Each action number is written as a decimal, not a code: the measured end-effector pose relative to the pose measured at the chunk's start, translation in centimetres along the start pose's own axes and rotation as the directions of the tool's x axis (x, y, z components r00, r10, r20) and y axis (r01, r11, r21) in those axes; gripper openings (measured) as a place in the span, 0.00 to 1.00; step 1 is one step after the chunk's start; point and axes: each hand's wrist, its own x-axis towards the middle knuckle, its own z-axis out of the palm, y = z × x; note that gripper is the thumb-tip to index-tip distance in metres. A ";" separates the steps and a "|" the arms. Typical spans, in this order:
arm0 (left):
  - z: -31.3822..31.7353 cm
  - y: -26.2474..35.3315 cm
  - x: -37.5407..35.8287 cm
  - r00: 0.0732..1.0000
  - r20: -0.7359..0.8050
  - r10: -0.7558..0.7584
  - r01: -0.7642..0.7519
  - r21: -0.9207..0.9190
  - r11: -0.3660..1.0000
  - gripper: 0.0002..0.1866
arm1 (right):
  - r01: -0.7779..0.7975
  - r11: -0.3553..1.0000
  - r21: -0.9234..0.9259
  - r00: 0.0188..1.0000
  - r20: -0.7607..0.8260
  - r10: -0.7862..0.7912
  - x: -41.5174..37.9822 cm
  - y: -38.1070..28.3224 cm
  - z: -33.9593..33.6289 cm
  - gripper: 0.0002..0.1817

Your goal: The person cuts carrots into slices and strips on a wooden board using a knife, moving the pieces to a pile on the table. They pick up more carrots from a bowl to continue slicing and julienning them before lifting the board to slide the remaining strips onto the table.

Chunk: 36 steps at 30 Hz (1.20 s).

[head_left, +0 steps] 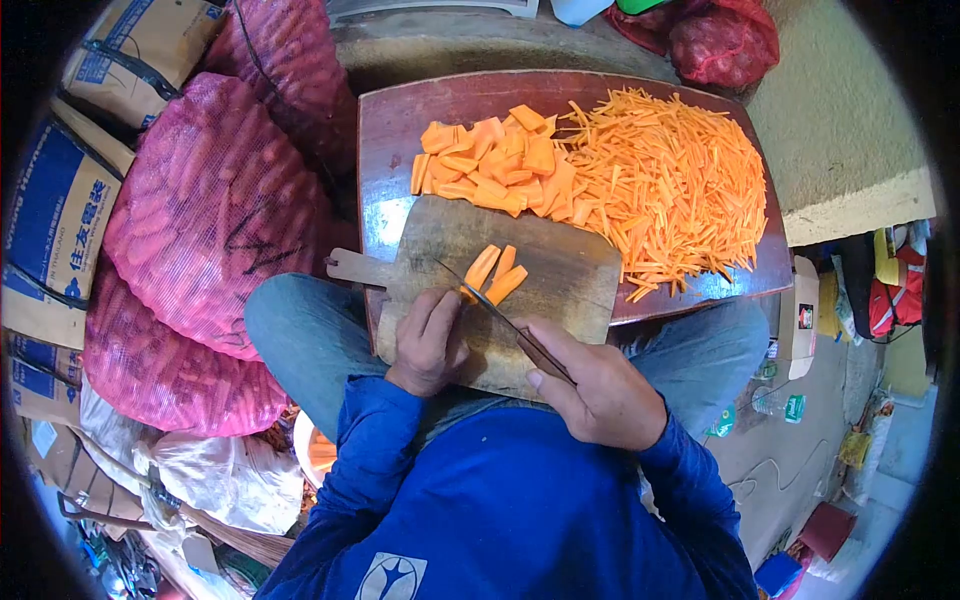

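My right hand [598,388] is wrapped round the dark handle of a knife [533,347], whose blade slants up and left across the wooden cutting board [570,260]. With fingers curled, my left hand [428,338] presses on a carrot piece beside the blade; most of that piece is hidden by the fingers. Several cut carrot pieces [507,286] lie just beyond the blade. At the board's far edge, a pile of flat carrot slices [495,160] sits on the dark red table [385,185]. To its right is a large heap of thin carrot strips [680,185].
Pink mesh sacks [205,220] of carrots stand at left, beside stacked cardboard boxes [60,215]. A red mesh bag [722,45] rests on the ledge behind the table. Below left, a white container [305,445] holds carrots. Plastic bottles [775,405] lie on the floor at right.
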 end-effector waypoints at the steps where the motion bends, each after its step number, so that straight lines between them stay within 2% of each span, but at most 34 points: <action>1: -0.1 0.0 -0.1 1.000 -0.001 -0.002 0.002 0.002 1.000 0.31 | 0.002 1.000 0.000 1.000 0.003 -0.002 0.0 -0.3 -0.1 0.31; 3: -0.2 0.0 -0.1 0.999 0.031 -0.015 0.015 0.003 1.000 0.31 | -0.011 1.000 -0.011 1.000 0.002 0.011 -0.1 -0.7 -0.3 0.32; 6: -0.2 0.0 0.2 1.000 0.004 0.008 -0.008 -0.002 1.000 0.31 | 0.032 0.999 -0.022 0.999 -0.007 -0.032 -0.1 -0.3 -0.2 0.32; 13: -0.1 0.2 0.4 1.000 -0.007 -0.003 0.003 0.008 1.000 0.29 | 0.027 0.999 -0.047 1.000 0.017 -0.026 0.3 0.0 0.1 0.32; 15: 0.1 0.1 0.4 0.998 -0.046 0.033 -0.034 -0.033 0.999 0.26 | -0.083 0.990 -0.113 0.991 0.097 0.094 0.8 0.8 0.6 0.32; 19: 0.8 0.0 0.3 0.995 -0.090 0.034 -0.034 0.006 0.999 0.24 | -0.120 0.989 -0.083 0.985 0.116 0.130 1.6 1.8 0.8 0.33; 22: 0.8 0.0 0.6 0.992 -0.112 0.064 -0.060 0.040 0.997 0.23 | -0.132 0.979 -0.157 0.980 0.129 0.153 1.5 1.4 0.4 0.32; 24: 0.7 0.0 0.3 0.995 -0.097 0.025 -0.024 0.013 1.000 0.24 | -0.061 0.997 -0.054 0.996 0.058 0.065 1.2 1.4 0.3 0.31; 27: 0.4 0.0 0.1 0.998 -0.057 -0.005 0.004 -0.015 1.000 0.24 | -0.065 0.998 0.016 0.997 0.034 0.065 0.8 0.1 -0.6 0.30; 33: 0.0 -0.7 -1.1 0.996 0.065 -0.057 0.059 -0.029 0.998 0.26 | 0.021 0.999 0.033 1.000 0.011 -0.021 0.4 0.6 -0.3 0.32; 34: 0.0 -0.8 -1.2 0.996 0.063 -0.059 0.060 -0.026 0.998 0.26 | 0.024 0.999 0.033 1.000 0.013 -0.024 0.5 0.4 -0.4 0.32; 36: 0.1 -0.9 -1.3 0.997 0.061 -0.038 0.039 -0.011 0.999 0.27 | -0.079 0.997 0.015 0.994 0.078 0.078 0.5 -0.1 -0.8 0.33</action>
